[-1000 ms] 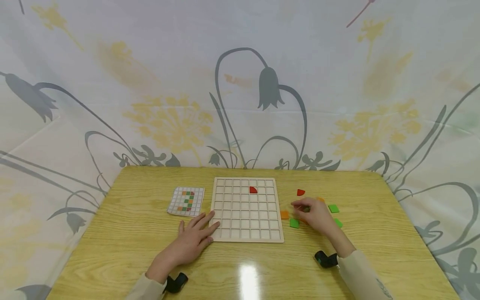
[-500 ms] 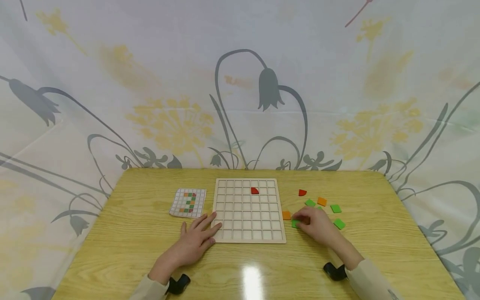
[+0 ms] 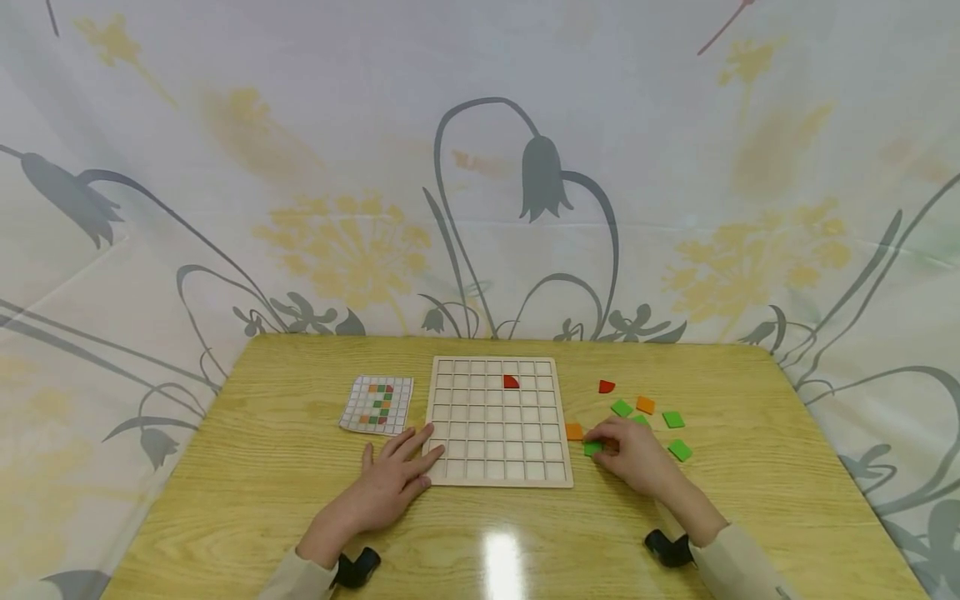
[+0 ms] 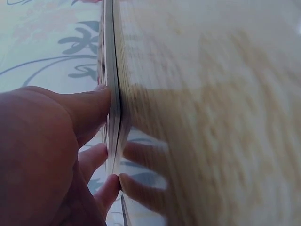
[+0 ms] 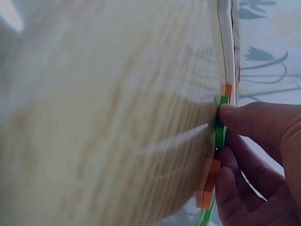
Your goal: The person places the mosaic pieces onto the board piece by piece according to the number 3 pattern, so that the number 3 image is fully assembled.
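A wooden grid board point(image 3: 480, 435) lies mid-table with one red quarter-round piece point(image 3: 511, 382) in an upper cell. My left hand point(image 3: 408, 462) lies flat and open on the table, fingertips against the board's near-left corner; the left wrist view shows the fingers point(image 4: 89, 110) touching the board's edge point(image 4: 113, 117). My right hand point(image 3: 600, 440) is just right of the board, thumb and fingers pinching a green tile point(image 3: 592, 448). In the right wrist view the thumb point(image 5: 244, 117) presses that green tile point(image 5: 219, 132), which lies flat on the table.
A patterned card point(image 3: 377, 403) lies left of the board. Loose pieces lie right of it: an orange tile point(image 3: 573, 431), a red quarter-round point(image 3: 607, 387), another orange tile point(image 3: 645, 405) and green tiles point(image 3: 621, 407) point(image 3: 672, 419) point(image 3: 679, 450). A flowered cloth rises behind the table.
My right hand has drawn back toward me from the cluster of pieces onto the near green tile, uncovering a green and an orange tile. The left hand has stayed put.
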Demonstrator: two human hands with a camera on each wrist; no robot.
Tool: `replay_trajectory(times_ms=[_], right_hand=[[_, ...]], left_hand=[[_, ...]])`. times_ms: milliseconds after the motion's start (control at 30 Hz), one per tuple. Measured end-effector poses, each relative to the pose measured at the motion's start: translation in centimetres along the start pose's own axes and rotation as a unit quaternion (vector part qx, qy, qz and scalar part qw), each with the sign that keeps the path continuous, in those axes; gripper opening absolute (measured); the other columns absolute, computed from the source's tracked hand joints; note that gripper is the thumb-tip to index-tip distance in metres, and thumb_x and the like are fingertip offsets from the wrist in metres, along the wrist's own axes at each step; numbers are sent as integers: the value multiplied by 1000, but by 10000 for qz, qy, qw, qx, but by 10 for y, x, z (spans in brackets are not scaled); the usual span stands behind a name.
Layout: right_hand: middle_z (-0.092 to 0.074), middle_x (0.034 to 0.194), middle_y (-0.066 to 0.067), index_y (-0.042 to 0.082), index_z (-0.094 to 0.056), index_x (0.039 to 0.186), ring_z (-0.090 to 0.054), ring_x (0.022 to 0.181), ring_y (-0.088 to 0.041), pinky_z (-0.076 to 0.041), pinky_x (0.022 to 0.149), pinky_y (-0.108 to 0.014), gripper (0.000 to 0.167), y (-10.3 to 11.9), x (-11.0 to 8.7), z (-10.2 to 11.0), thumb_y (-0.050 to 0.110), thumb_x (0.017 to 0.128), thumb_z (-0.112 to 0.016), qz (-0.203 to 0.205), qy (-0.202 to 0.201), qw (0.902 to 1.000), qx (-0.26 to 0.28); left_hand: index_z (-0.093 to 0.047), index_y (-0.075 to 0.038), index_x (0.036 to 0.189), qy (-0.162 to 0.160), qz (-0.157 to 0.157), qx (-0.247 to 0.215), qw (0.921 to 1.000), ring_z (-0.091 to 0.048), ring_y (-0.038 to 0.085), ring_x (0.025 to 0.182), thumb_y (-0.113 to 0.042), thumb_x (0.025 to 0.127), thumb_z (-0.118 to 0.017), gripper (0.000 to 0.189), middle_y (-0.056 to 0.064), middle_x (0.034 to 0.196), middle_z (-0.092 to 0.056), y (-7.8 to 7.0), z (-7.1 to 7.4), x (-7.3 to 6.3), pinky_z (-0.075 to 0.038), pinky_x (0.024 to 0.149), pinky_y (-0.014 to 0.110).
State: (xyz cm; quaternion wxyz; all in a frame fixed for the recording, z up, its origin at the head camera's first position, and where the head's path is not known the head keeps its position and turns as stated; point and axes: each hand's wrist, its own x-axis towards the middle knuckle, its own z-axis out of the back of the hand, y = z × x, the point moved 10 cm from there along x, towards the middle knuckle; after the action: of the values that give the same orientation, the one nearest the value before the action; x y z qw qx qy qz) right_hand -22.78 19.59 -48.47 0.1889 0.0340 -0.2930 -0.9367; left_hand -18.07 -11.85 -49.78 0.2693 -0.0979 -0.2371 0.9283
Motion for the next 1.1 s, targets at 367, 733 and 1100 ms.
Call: replay_trajectory(times_ms=[367,733,1100], right_hand=[[-68,103,4,15,-76,104,-59,88,-13,-52,74,-34,22,3,1,1,5,84,-79,5,-8,10000,-61],[-67,100,0,8,-75,104,-59,86,-16,-52,74,-36,22,3,5,6,3,83,-77,-4,-166,9998,-114],[-66,99,0,6,-75,106,-59,85,-17,-51,72,-36,22,5,17,11,5,84,-76,56,-280,9996,-41]], left_hand=[[-45,-15,152,6,15,-17,10000,-14,39,149,-24,105,-51,48,8,165,-19,-1,0,0,-4,97,85],[-45,-15,152,4,26,-34,10000,-14,39,149,-24,105,-51,48,7,165,-19,-2,1,0,-3,97,85],[-45,-15,152,-3,-2,-30,10000,-14,39,149,-24,105,-51,48,7,165,-19,-1,0,0,-3,97,85]])
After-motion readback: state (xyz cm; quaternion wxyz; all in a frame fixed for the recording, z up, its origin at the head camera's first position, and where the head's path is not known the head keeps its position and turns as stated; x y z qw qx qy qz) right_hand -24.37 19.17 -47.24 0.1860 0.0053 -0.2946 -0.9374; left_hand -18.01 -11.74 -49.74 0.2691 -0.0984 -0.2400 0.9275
